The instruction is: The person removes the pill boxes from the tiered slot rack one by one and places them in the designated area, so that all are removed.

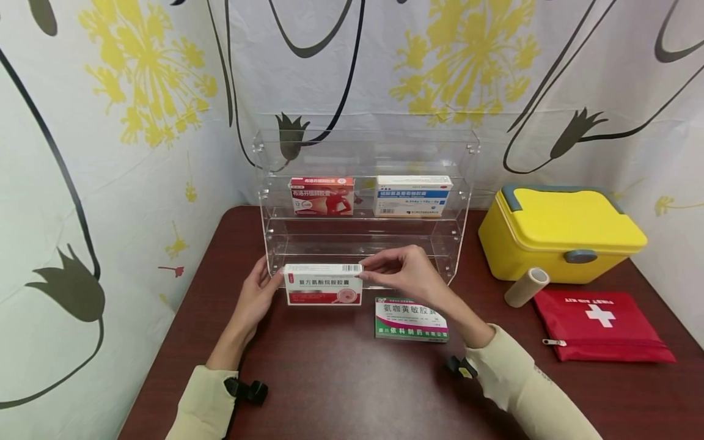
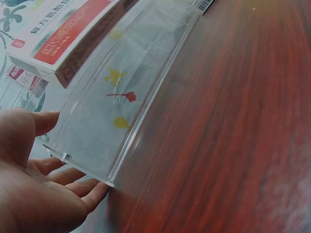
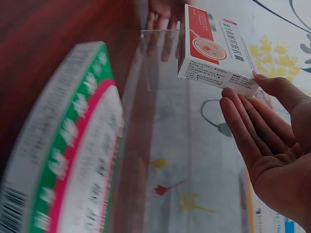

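Observation:
A white and red medicine box (image 1: 324,292) is held up at the lower front of a clear acrylic rack (image 1: 360,227). My right hand (image 1: 409,272) pinches the box's right end between thumb and fingers, plainly seen in the right wrist view. At the rack's left side is my left hand (image 1: 257,292). In the left wrist view its fingers (image 2: 92,191) touch the rack's side edge, and the thumb stands apart from the box. A green and white medicine box (image 1: 411,327) lies on the table below my right hand.
Higher on the rack stand a red medicine box (image 1: 322,197) and a blue and white one (image 1: 412,197). To the right are a yellow case (image 1: 561,229), a cardboard tube (image 1: 527,287) and a red first aid pouch (image 1: 605,333). A patterned cloth (image 1: 352,79) hangs behind.

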### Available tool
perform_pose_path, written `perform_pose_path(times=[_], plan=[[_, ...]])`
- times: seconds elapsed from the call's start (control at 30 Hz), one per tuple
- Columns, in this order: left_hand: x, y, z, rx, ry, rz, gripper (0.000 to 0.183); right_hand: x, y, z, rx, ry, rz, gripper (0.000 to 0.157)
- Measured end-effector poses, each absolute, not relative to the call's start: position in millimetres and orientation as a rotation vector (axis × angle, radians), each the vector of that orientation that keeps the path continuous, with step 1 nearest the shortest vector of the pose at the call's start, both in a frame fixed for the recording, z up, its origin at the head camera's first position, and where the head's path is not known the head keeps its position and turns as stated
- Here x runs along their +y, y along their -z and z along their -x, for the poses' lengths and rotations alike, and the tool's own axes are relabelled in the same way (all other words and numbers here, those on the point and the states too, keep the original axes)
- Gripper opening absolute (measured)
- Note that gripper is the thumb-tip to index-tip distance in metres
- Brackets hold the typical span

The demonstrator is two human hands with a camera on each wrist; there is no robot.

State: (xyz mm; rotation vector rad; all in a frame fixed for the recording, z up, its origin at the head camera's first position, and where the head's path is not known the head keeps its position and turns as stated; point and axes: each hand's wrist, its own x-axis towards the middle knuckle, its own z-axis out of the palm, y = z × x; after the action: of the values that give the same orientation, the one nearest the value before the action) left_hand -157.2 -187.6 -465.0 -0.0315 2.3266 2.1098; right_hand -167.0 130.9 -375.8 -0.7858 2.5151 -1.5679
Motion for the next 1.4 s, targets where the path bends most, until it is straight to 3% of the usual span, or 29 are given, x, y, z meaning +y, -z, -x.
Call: perform_pose_path(times=[0.2, 0.63, 1.03, 1.4], plan=[[-187.7, 466.0, 157.7, 2.308, -2.141, 0.021, 0.069, 128.1, 392.1, 158.1, 2.474, 1.572, 0.731, 0.019], [-180.8, 436.9, 146.7, 2.284, -2.127, 0.010, 0.066, 121.8, 380.0, 130.6, 2.440, 1.564, 0.677, 0.016], [-181.5, 437.0, 145.7, 2.282, -2.116, 0.029, 0.067, 129.7, 421.8, 143.1, 2.459, 1.526, 0.680, 0.016], [-181.6, 435.0, 145.1, 2.291, -2.089, 0.063, 0.067, 130.9, 428.9, 147.5, 2.417, 1.527, 0.709, 0.020]])
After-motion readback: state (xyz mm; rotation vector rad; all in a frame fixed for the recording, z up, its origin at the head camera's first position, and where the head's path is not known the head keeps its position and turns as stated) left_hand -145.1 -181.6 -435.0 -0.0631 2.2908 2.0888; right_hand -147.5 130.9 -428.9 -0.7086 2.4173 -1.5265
